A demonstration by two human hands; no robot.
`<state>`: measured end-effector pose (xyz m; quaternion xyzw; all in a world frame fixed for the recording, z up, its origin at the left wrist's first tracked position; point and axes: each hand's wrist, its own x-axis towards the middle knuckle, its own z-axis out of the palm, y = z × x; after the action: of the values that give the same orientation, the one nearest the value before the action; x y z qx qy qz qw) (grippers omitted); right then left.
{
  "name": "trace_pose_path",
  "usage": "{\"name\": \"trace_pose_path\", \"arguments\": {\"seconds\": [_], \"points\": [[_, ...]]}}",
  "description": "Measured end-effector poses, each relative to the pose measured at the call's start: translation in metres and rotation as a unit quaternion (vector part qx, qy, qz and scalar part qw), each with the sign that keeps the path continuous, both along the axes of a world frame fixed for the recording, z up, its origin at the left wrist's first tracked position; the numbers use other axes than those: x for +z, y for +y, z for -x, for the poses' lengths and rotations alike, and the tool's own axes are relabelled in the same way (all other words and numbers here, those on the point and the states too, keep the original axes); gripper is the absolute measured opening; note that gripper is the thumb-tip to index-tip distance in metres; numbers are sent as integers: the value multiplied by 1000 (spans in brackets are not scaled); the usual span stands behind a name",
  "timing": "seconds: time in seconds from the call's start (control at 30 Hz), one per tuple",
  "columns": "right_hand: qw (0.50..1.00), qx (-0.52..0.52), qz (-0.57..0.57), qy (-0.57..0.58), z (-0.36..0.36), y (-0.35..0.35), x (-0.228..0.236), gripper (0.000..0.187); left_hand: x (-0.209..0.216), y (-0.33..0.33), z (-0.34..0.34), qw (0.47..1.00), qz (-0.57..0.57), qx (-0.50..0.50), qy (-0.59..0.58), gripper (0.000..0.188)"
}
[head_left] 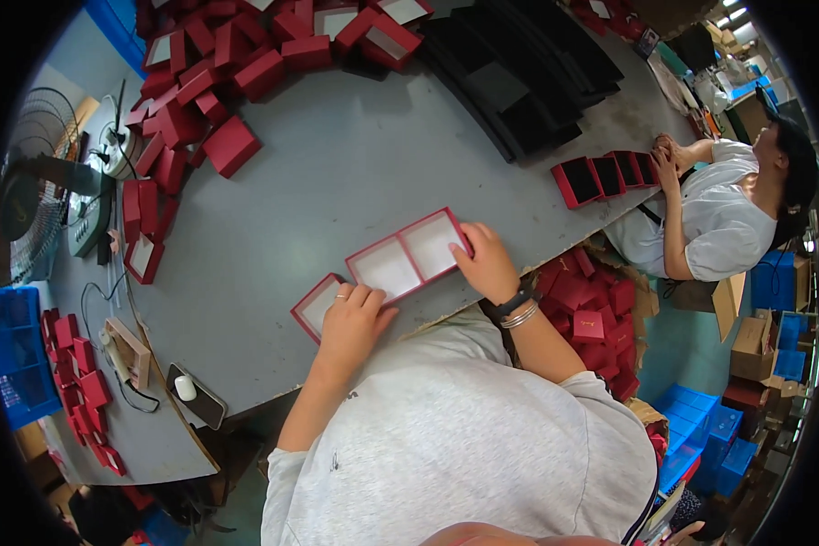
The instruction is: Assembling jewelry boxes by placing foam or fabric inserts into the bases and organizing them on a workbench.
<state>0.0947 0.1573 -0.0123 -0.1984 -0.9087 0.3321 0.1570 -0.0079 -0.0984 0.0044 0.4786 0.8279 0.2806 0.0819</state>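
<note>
Three open red boxes with white insides stand in a row near the table's front edge: a left box (313,307), a middle box (380,267) and a right box (432,245). The left one sits slightly apart from the two that touch. My left hand (355,320) bends its fingers over the right side of the left box, beside the middle one; its fingertips are partly hidden. At the far end of the row, my right hand (488,262) grips the right box, thumb over the rim and fingers along the outer wall.
Red boxes (232,146) pile up at the far left, and black foam sheets (519,77) lie at the back. A co-worker (719,200) at the right has hands by red boxes with black inserts (581,182). A phone (205,406) with a white case lies at the left edge.
</note>
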Motion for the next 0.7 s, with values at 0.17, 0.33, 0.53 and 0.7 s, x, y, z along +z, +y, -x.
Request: {"name": "trace_pose_path", "arguments": {"seconds": [0.17,0.33,0.53,0.7], "points": [[976,81,81,-187,32,19,34,33,9,-22,4,997,-3,60,53,33],[949,-111,-284,79,105,120,48,58,17,-35,-3,994,-22,75,73,34],[930,-129,-335,-73,157,189,30,61,26,-40,-9,987,-88,87,100,29],[974,-133,-181,-37,146,206,60,53,21,-63,-14,981,-120,129,79,26]]}}
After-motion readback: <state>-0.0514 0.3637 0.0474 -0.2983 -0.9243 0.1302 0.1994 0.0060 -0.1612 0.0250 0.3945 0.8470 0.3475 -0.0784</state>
